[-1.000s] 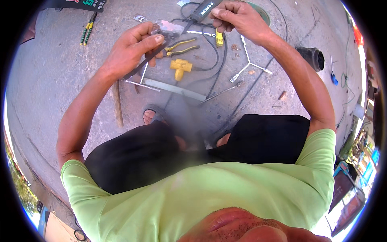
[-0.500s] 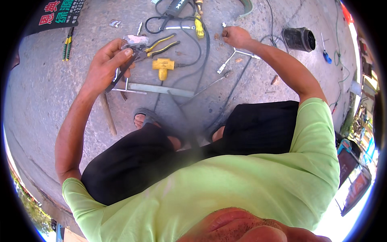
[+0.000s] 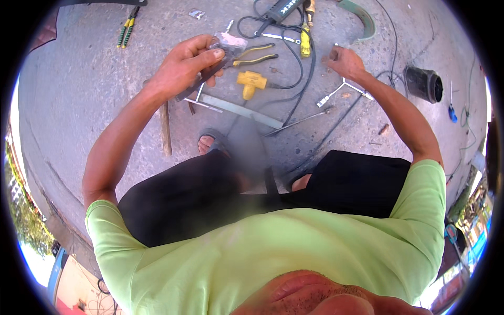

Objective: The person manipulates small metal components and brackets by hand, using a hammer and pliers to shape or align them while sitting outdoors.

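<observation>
My left hand is closed around a long dark strip with a crumpled pink-and-white piece at its upper end. Beside that hand lie yellow-handled pliers and, a little lower, a yellow T-shaped connector on a cable. Over the upper arm of a silver Y-shaped socket wrench, my right hand has its fingers curled down; what they grip is hidden. A pale flat metal bar and a thin rod lie below them.
The concrete floor holds a corded black power tool, a yellow screwdriver, green-handled pliers, a black cylindrical container, a wooden stick, a blue-handled tool and trailing cables. My feet rest near the bottom centre.
My right hand has come down from beside the power tool to the Y-shaped wrench, its fingers more curled. My left hand still holds the dark strip; the whole view has shifted slightly.
</observation>
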`<state>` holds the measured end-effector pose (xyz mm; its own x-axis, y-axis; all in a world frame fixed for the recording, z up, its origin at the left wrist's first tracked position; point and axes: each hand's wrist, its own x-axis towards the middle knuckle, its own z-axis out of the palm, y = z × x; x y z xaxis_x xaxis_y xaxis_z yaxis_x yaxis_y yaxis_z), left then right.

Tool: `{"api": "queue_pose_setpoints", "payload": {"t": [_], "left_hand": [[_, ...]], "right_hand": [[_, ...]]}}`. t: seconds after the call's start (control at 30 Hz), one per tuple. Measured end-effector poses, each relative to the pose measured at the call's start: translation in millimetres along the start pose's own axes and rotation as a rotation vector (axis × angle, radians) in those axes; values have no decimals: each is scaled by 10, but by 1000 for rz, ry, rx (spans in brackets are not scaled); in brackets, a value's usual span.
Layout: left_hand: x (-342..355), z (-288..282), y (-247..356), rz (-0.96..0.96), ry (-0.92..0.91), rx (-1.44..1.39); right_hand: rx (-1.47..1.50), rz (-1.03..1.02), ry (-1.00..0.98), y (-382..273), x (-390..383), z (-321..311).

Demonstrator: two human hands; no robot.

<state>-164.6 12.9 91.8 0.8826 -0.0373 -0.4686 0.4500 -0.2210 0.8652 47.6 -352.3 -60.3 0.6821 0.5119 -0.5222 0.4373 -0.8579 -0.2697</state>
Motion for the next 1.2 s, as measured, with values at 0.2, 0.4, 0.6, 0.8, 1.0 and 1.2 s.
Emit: {"api": "queue_pose_setpoints", "payload": {"t": [0.2, 0.4, 0.6, 0.8, 1.0, 1.2], "left_hand": [[-31, 6, 89, -13, -20, 31], [9, 69, 68, 46, -129, -388], [-5, 89, 224, 40, -307, -792], [-67, 123, 311, 82, -431, -871], [-57, 139, 299, 143, -547, -951], [-96, 180, 371, 112, -452, -844]], "right_hand": [[639, -250, 54, -784, -128, -392], [1099, -486, -115, -1710, -644, -873], [1183, -487, -140, -1927, -901, -1046], [1286, -476, -167, -2119, -1002, -1125], [1337, -510, -207, -2198, -1076, -1171], [1314, -507, -159, -2243, -1137, -1196]]}}
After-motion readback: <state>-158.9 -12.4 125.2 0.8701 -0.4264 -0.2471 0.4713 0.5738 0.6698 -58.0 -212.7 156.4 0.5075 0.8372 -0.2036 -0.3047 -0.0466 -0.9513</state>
